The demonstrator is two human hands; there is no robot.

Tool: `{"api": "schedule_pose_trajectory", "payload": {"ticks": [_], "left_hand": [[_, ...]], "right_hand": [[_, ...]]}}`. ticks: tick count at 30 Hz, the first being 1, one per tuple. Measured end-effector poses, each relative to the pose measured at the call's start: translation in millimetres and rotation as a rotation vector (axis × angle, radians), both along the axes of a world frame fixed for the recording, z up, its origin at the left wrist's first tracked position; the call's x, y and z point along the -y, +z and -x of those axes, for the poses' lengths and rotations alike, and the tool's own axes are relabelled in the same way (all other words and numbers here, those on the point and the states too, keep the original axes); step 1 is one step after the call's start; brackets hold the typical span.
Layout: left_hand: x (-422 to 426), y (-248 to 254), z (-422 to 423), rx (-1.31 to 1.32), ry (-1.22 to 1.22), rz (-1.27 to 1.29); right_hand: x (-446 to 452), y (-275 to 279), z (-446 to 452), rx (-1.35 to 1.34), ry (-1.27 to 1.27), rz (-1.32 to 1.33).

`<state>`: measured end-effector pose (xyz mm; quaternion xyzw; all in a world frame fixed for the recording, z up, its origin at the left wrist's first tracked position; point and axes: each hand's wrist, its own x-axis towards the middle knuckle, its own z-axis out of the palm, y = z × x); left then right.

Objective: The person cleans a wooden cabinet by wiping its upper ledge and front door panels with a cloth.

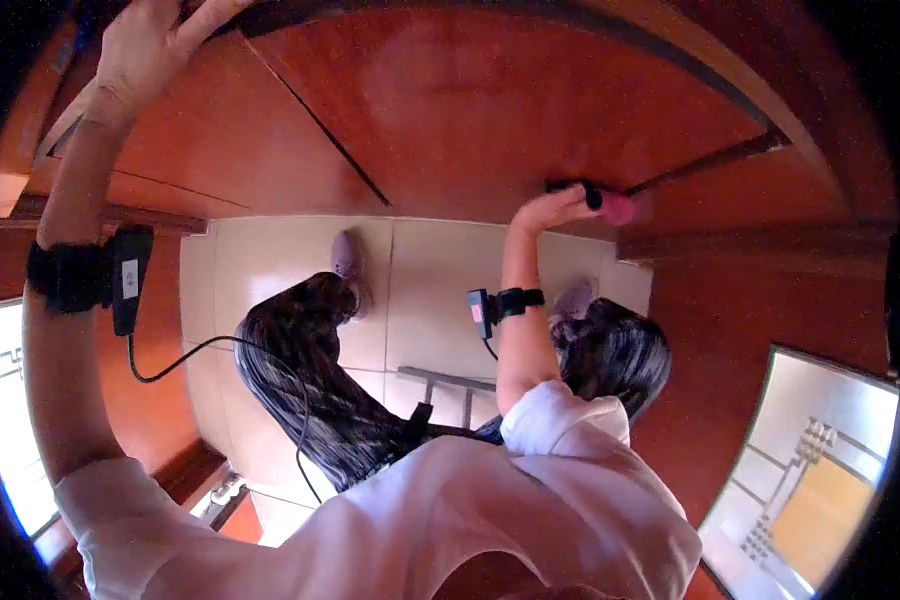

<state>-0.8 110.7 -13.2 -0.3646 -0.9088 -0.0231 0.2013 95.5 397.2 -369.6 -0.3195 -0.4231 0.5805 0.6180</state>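
My left hand (148,50) is high at the upper left, against the edge of a reddish-brown wooden panel (440,110). One finger stretches out to the right; the other fingertips are partly cut off by the view. Low on the panel, my right hand (558,208) is closed round a small pink and black object (618,208). That object touches or is very near the panel by a dark seam; its exact kind cannot be made out.
Pale floor tiles (430,270) lie beneath my spread legs. A grey metal frame (448,380) stands between them. Wooden walls rise on both sides, with a bright window or glass pane (810,470) at right. A black cable (210,345) hangs from my left forearm's strapped device (132,280).
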Motion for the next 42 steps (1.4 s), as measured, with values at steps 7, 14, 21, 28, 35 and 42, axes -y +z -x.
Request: {"api": "schedule_pose_trajectory", "payload": {"ticks": [7, 14, 21, 28, 35, 42], "left_hand": [[5.8, 0.3, 4.6, 0.005, -0.052, -0.011], [4.7, -4.0, 1.2, -0.072, -0.151, -0.051], [7.8, -7.0, -3.1, -0.050, -0.032, -0.065], [13.5, -6.9, -6.6, 0.004, -0.007, -0.094], [16.0, -11.7, -4.1, -0.011, -0.021, -0.127], [18.4, -10.5, -9.8, 0.014, -0.018, -0.111]], "right_hand": [[28.6, -98.7, -10.1, 0.043, 0.359, 0.794], [32.0, -74.6, -5.9, -0.107, 0.691, 1.267], [47.7, 126.6, -15.4, -0.200, 0.677, 1.024], [66.5, 227.8, -66.5, -0.247, 0.476, 0.206], [-68.8, 294.3, -42.9, 0.492, -0.066, -1.244], [-16.4, 336.3, -8.1, 0.891, 0.275, -1.382]]}}
